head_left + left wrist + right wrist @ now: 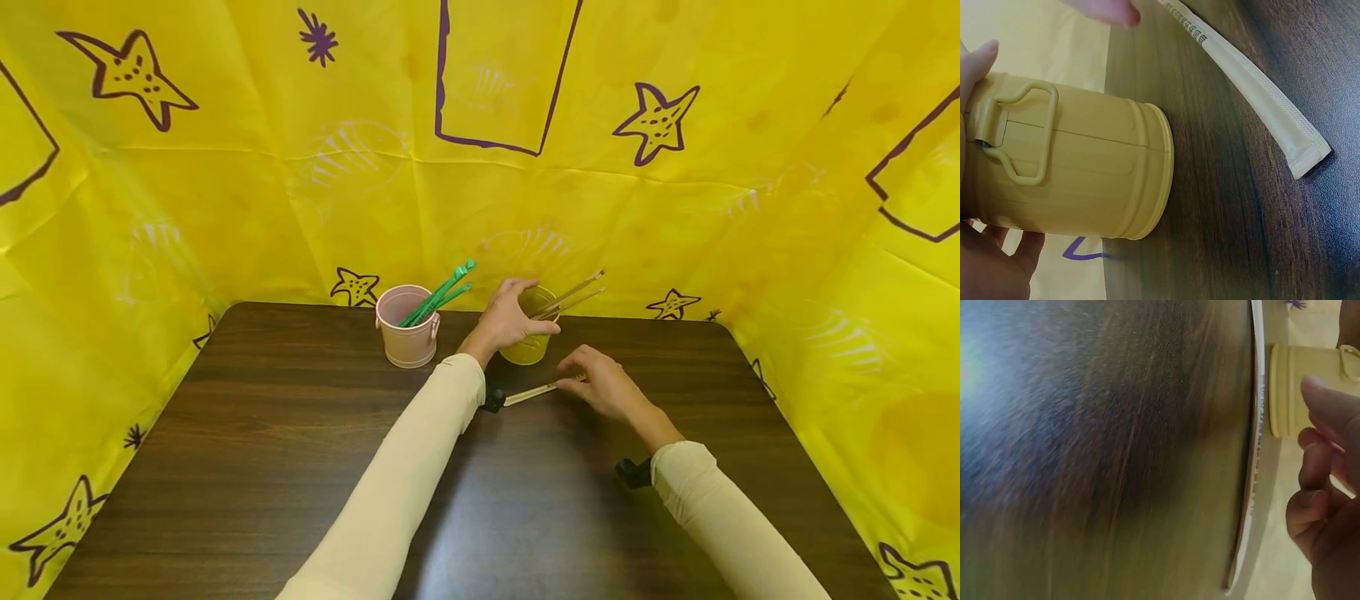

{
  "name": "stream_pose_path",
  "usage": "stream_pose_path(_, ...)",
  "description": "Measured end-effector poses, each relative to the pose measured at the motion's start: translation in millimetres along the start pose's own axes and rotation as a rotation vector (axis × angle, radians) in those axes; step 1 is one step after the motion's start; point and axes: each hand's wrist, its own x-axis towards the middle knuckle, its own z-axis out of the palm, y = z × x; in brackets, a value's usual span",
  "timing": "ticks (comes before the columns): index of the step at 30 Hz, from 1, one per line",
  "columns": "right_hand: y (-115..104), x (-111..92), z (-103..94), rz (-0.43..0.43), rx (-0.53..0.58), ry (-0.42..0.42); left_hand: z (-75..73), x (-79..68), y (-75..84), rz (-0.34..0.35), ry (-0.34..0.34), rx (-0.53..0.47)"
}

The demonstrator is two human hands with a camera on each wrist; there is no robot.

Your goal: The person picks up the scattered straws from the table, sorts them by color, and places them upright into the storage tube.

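My left hand (506, 321) grips the small yellow bucket (527, 352) near its top, thumb on one side and fingers on the other. Several slim brown sticks (576, 290) lean out of the bucket to the right. In the left wrist view the bucket's wire-like handle (1047, 144) hangs against its side. A long, thin paper-wrapped stick (1260, 94) with printed lettering lies on the table in front of the bucket. Just above its right end is my right hand (606, 385), fingers loosely bent and holding nothing; the right wrist view shows a gap between them and the stick.
A pink bucket (408, 348) stands to the left on the dark wooden table (300, 483), with several green-wrapped sticks (429, 310) leaning in it. Yellow cloth (390, 200) with starfish drawings hangs right behind the table and along both sides.
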Motion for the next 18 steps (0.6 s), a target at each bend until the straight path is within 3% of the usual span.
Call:
stream_pose_path(8,0.6,6.7,8.4,0.009,0.050,-0.083,0.4,-0.6,0.7,-0.007,-0.009,-0.002)
stream_pose_path(13,-0.9,6.6,16.4,-0.006,0.023,-0.138,-0.2,-1.9,-0.2,0.001,-0.009,-0.005)
stream_pose_path(18,0.9,2.9,19.9,-0.010,-0.007,-0.139,-0.1,-1.7,0.1,-0.002,-0.010,-0.001)
